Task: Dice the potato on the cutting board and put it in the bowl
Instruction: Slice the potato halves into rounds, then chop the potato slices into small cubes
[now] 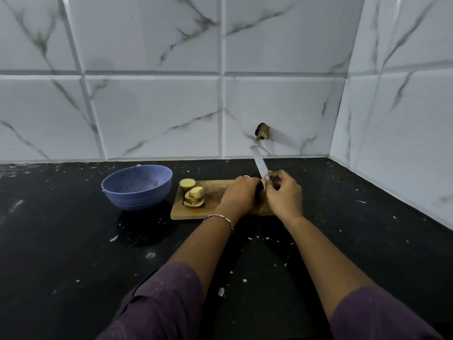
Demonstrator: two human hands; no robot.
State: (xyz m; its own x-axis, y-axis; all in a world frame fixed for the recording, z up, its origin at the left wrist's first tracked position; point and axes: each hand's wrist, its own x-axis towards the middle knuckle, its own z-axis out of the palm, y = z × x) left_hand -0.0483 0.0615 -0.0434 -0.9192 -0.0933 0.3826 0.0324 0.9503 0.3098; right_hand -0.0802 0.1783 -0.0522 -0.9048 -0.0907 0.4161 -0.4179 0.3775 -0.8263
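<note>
Has the round blue plastic bowl [117, 204] on the black speckled worktop [73, 241] at 9 o'clock of the rectangular wooden cutting board [215, 190], just beside it, likely for a short transfer. Parks a stack of pale potato slices [195, 198] and a rounded end piece [187, 184] at the board's 9 o'clock end, away from the blade. Arches the left hand [239, 196], fingers curled, over a mostly hidden potato piece [262, 184], apparently pinning it. Grips the silver knife [259, 163] by its handle in the right hand [284, 195], blade raised toward 11 o'clock, seemingly poised for a cut.
</note>
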